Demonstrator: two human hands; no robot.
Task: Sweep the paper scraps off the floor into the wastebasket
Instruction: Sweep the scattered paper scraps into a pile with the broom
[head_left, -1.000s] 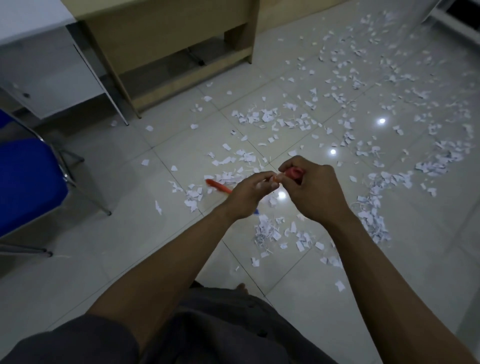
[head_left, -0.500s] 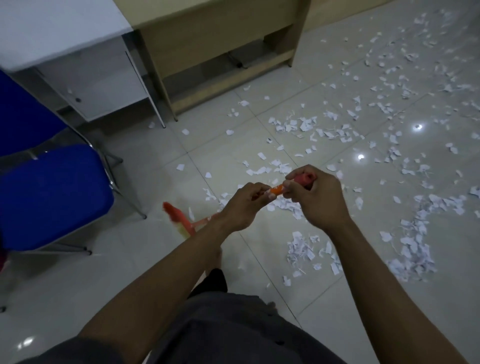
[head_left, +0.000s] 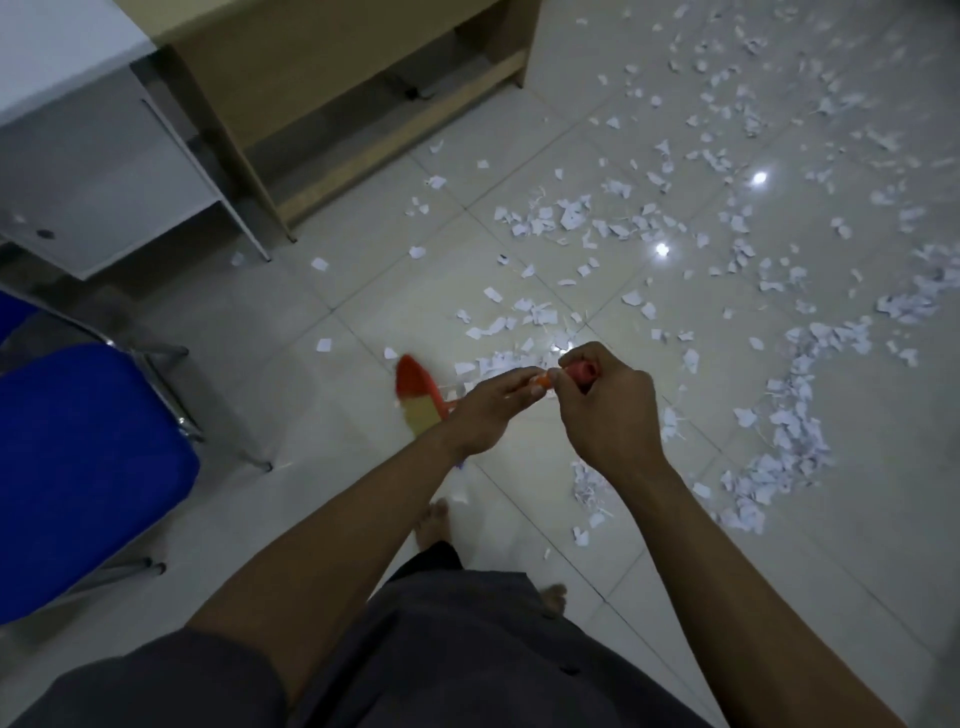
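Observation:
Both hands hold an orange-red broom by its handle. My right hand (head_left: 608, 410) grips the handle's top end, and my left hand (head_left: 488, 410) grips the handle just below it. The broom head (head_left: 418, 397), red with pale bristles, hangs blurred above the tiles left of my hands. White paper scraps (head_left: 789, 441) lie scattered over the tiled floor, thickest to the right and ahead. A small heap of scraps (head_left: 589, 491) lies below my right forearm. No wastebasket is in view.
A blue chair (head_left: 78, 467) with metal legs stands at the left. A grey cabinet (head_left: 104, 182) and a wooden desk (head_left: 332, 78) stand at the back left. My bare feet (head_left: 434, 525) are on the tiles below my arms.
The broom head has swung from the scraps ahead over to the left and then a little back toward my hands. The view has dropped and turned left. My grip is unchanged.

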